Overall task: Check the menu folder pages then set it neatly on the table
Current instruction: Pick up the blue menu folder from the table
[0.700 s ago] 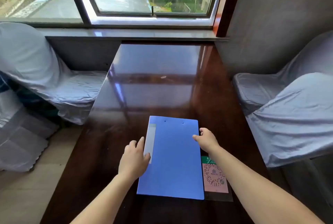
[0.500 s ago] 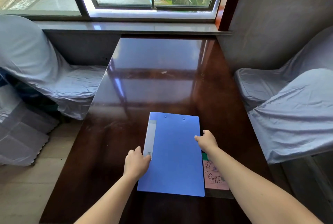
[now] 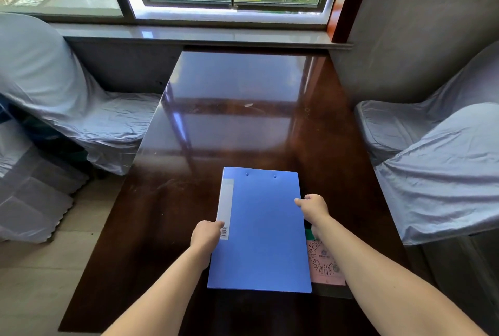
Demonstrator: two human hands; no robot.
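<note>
folder (image 3: 260, 230) on table (image 3: 243, 125) | card (image 3: 324, 262) right, partly under

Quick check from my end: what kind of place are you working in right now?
Probably a restaurant or cafe booth by a window. A glossy dark table stands between cloth-covered seats, a QR code card lies on it, and both hands hold a closed blue folder, the menu.
</note>
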